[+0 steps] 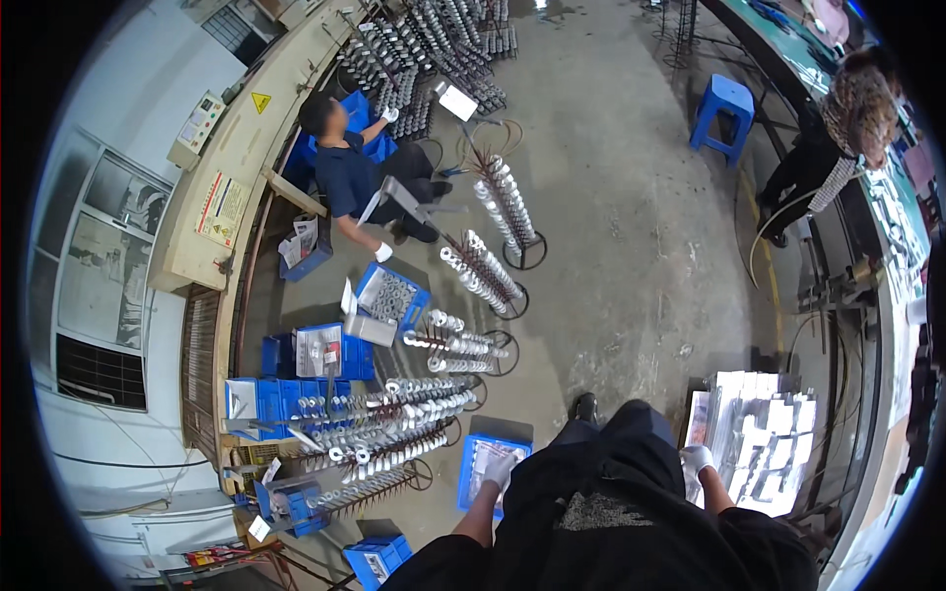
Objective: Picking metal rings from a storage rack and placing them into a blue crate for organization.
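Head view shows the white-gloved left hand (500, 469) at a blue rectangular plastic bin (465, 477) on the grey concrete floor (631, 295), the white-gloved right hand (697, 459) at the left edge of a shiny silvery stack (764, 438). I cannot tell whether either grip is apart or clamped.

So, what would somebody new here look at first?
Probably the spiky stands full of pale pieces, lined up left of the middle. Then perhaps the bright, shiny pile at the lower right, beside the person's gloved right hand. The blue stool at the upper right stands out too.
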### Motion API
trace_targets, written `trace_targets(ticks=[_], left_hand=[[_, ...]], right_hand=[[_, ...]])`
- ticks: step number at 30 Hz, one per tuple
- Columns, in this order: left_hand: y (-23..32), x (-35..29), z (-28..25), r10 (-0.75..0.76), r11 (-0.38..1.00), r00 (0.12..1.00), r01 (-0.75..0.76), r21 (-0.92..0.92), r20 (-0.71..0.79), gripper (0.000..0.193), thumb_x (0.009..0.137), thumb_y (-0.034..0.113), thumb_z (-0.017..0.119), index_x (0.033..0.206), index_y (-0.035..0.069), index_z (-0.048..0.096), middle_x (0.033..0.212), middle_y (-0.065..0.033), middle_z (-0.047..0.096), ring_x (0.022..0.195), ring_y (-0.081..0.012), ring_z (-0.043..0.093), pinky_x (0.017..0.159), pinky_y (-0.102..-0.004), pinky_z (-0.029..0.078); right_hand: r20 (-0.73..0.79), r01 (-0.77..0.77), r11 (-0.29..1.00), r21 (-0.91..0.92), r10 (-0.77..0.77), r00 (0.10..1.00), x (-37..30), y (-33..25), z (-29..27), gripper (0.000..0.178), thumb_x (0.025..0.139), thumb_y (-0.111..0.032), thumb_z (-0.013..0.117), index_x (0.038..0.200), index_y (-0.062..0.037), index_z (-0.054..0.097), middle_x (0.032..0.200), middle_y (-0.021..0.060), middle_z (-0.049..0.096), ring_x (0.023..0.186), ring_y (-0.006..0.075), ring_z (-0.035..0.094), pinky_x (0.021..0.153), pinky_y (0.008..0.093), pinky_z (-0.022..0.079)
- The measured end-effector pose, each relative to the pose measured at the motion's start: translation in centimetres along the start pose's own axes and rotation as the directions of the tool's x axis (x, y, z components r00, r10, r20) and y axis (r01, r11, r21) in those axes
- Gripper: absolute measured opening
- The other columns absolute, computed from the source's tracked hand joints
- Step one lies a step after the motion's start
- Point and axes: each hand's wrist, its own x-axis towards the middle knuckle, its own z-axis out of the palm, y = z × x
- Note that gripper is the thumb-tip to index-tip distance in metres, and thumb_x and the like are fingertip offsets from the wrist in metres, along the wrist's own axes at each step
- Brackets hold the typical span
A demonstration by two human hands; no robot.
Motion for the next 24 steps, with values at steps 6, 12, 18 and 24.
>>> trace_targets(ticks=[6,12,18,24], left_hand=[[7.9,5.7,-0.8,-0.085,0.893,0.989,0.021,-0.45,-0.123,0.04,0.082,0.034,0.049,0.094,-0.001,0.064,0.086,-0.0112,0.065,0.076,-0.0223,0.061,0.072,-0.0303,0.047],[17.7,10.4,1.5,-0.384,0.729,0.923,0.301,-0.615,-0.004,0.036,0.081,0.032,0.054,0.095,0.001,0.065,0.085,-0.0099,0.065,0.076,-0.0221,0.06,0.069,-0.0297,0.047],[23.4,14.2,7.3,-0.14,0.713,0.976,-0.015,-0.701,-0.164,0.037,0.081,0.033,0.055,0.097,0.001,0.065,0.088,-0.0106,0.065,0.079,-0.0223,0.059,0.069,-0.0301,0.047],[26.0,19.1,11.5,0.516,0.484,0.642,-0.764,-0.426,-0.567,0.042,0.082,0.036,0.055,0.099,-0.001,0.065,0.093,-0.0129,0.065,0.085,-0.0227,0.059,0.072,-0.0314,0.046]], right_hand=[[0.006,-0.067,0.995,0.073,0.066,0.998,8.6,0.4,-5.4,0.025,0.082,-0.019,0.05,0.09,-0.0016,0.065,0.086,0.0118,0.065,0.076,0.0252,0.059,0.067,0.0319,0.047],[-0.059,0.044,0.996,-0.083,-0.049,0.997,19.1,11.8,-18.3,0.026,0.08,-0.021,0.051,0.086,-0.0012,0.065,0.081,0.0112,0.065,0.07,0.0247,0.057,0.064,0.033,0.046],[-0.057,0.179,0.944,-0.278,-0.202,0.978,38.0,-9.8,-29.4,0.027,0.078,-0.024,0.053,0.083,-0.0007,0.066,0.075,0.0106,0.065,0.064,0.0243,0.056,0.061,0.0341,0.046],[-0.059,0.264,0.94,-0.216,-0.282,0.958,47.9,-26.2,-41.8,0.029,0.077,-0.023,0.056,0.085,0.002,0.066,0.072,0.0108,0.065,0.054,0.0228,0.054,0.059,0.0338,0.046]])
